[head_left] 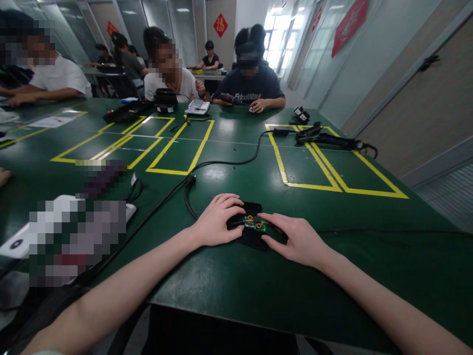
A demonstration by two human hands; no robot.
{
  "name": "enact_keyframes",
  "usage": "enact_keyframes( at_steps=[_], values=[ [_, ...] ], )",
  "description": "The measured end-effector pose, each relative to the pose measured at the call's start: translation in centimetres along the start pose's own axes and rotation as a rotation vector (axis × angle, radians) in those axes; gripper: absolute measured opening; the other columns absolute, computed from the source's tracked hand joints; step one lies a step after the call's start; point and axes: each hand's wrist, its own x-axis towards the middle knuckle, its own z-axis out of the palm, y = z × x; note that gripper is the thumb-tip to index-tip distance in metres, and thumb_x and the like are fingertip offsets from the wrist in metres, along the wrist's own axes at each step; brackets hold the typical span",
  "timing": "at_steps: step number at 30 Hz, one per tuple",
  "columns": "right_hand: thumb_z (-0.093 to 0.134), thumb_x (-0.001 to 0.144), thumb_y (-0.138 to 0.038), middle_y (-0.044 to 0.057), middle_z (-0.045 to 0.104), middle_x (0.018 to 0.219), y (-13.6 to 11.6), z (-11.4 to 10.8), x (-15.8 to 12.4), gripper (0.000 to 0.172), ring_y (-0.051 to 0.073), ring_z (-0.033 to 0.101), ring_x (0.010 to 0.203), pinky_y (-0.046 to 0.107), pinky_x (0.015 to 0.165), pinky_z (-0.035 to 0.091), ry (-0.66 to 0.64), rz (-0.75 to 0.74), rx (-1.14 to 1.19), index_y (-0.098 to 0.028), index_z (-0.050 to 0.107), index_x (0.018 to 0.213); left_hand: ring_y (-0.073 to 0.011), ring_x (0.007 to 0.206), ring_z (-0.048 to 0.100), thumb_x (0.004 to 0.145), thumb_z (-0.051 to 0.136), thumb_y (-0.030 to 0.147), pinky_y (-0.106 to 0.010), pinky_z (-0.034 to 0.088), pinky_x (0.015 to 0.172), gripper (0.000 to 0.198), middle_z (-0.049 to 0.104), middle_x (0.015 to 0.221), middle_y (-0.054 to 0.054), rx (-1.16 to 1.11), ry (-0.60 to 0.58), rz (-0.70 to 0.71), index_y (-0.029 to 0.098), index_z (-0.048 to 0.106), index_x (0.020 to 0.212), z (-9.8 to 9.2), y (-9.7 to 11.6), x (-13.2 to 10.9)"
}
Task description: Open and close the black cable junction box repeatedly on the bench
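A small green circuit board (260,228) with two copper-wound coils lies in front of me. My left hand (218,222) holds it at its left end, thumb and fingers on either side where a black cable joins. At the right end, my right hand (299,239) pinches the board between thumb and fingers, near some thin wires. Pieces of a black plastic casing (252,241) show under and behind the board. How the board sits against the casing is partly hidden by my fingers.
A black cable (236,161) crosses the green table (236,291) and runs to a black device (332,140) at the right. Another cable (388,230) trails right. Yellow tape (177,172) marks rectangles. Left lie blurred items (81,236). Several people sit opposite, one in a dark shirt (247,91).
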Motion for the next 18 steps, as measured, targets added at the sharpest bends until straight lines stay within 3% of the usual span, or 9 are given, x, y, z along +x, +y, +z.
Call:
enact_keyframes(
  at_steps=[4,10,18],
  values=[
    [0.056,0.1,-0.038,0.01,0.077,0.102,0.0,0.1,0.2,0.051,0.022,0.075,0.08,0.031,0.067,0.057,-0.036,-0.031,-0.129,-0.015,0.059,0.146,-0.0324,0.133,0.057,0.086,0.07,0.028,-0.055,0.044,0.115,0.028,0.071,0.129,-0.011,0.009,-0.008,0.005,0.021,0.075,0.113,0.0,-0.4,0.1],
    [0.049,0.105,-0.038,0.011,0.076,0.104,0.1,0.6,0.5,0.052,0.021,0.075,0.082,0.029,0.068,0.055,-0.069,-0.016,-0.244,-0.016,0.056,0.151,-0.0321,0.135,0.056,0.088,0.069,0.024,-0.056,0.045,0.115,0.028,0.069,0.133,-0.012,0.02,-0.01,0.015,0.02,0.075,0.116,0.1,-1.0,0.3],
    [0.055,0.1,-0.039,0.012,0.077,0.123,0.1,0.9,1.1,0.05,0.025,0.076,0.1,0.036,0.086,0.059,-0.012,0.088,-0.072,-0.018,0.061,0.145,-0.0284,0.123,0.061,0.095,0.067,0.027,-0.051,0.052,0.107,0.024,0.069,0.125,-0.013,-0.093,0.111,0.035,0.019,0.074,0.116,0.1,-1.6,0.4]
  ],
)
